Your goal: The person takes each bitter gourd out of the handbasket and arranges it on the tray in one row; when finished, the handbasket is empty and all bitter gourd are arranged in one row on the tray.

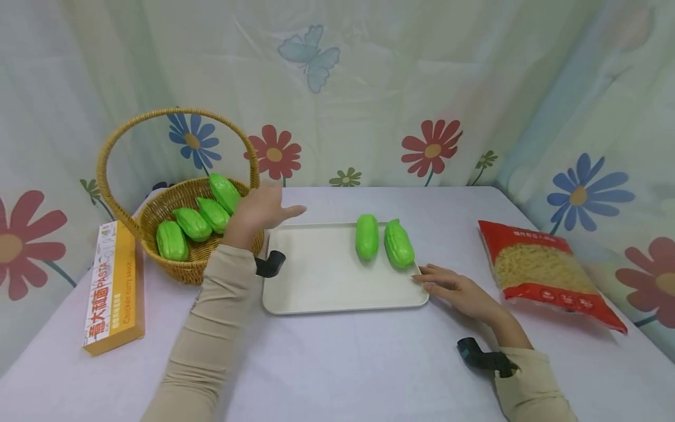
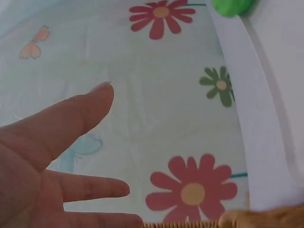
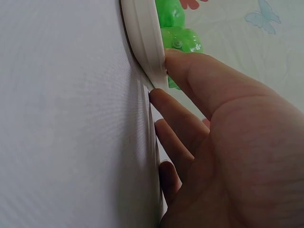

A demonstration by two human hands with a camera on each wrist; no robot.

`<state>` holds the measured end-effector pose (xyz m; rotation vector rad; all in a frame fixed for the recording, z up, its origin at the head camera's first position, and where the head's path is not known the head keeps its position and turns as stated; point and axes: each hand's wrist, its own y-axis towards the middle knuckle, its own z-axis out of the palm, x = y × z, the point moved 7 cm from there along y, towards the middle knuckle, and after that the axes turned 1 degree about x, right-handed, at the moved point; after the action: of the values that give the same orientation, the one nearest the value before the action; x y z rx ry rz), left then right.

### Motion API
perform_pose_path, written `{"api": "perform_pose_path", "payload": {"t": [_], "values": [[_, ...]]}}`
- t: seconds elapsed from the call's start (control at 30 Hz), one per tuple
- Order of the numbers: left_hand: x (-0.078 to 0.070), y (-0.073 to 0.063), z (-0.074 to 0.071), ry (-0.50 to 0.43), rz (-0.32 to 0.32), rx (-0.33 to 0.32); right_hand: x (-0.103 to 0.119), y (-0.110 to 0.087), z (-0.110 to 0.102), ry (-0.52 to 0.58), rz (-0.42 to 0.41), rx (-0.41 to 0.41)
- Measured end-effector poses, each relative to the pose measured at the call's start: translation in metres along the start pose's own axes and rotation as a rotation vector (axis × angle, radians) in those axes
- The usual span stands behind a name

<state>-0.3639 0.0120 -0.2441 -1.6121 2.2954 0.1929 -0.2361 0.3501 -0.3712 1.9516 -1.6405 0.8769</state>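
My left hand [image 1: 260, 210] hovers over the right side of the wicker basket [image 1: 181, 272], thumb spread away from the fingers and nothing held. Several bright green, ridged toy vegetables [image 1: 172, 241] shaped like bitter melons lie in that basket; the hand partly hides its right rim. Two more of the same kind, a left one [image 1: 367, 237] and a right one [image 1: 399, 244], lie on the right half of the white tray [image 1: 316, 275]. At the tray's front right corner rests my right hand [image 1: 464, 296], its thumb [image 3: 190, 69] touching the rim and its fingers loosely extended.
Left of the basket lies a yellow and white pasta box [image 1: 117, 287]. A red bag of pasta [image 1: 548, 266] lies at the table's right side. The basket's tall handle [image 1: 176, 110] arches above it. A flowered curtain [image 1: 369, 88] hangs behind the white tablecloth [image 1: 343, 363].
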Motion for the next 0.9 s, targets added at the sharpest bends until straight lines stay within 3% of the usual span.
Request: {"api": "perform_pose_path", "payload": {"t": [0.1,0.27,0.37,0.53,0.77,0.9], "values": [[0.027,0.005,-0.01,0.017,0.007,0.037,-0.001,-0.001,-0.002,0.005,-0.008,-0.001],[0.072,0.008,-0.018,0.087,-0.04,0.204,-0.003,-0.002,-0.003,0.031,-0.016,0.0],[0.089,0.006,-0.024,0.138,-0.06,0.271,-0.004,-0.003,-0.003,0.045,-0.028,-0.006],[0.106,0.013,-0.027,0.133,-0.067,0.296,-0.005,-0.004,-0.004,0.048,-0.029,-0.01],[0.125,0.029,-0.015,-0.003,-0.101,0.332,-0.006,-0.004,-0.004,0.054,-0.023,-0.007],[0.13,0.037,-0.01,-0.031,-0.107,0.303,-0.007,-0.004,-0.004,0.054,-0.02,-0.013]]}}
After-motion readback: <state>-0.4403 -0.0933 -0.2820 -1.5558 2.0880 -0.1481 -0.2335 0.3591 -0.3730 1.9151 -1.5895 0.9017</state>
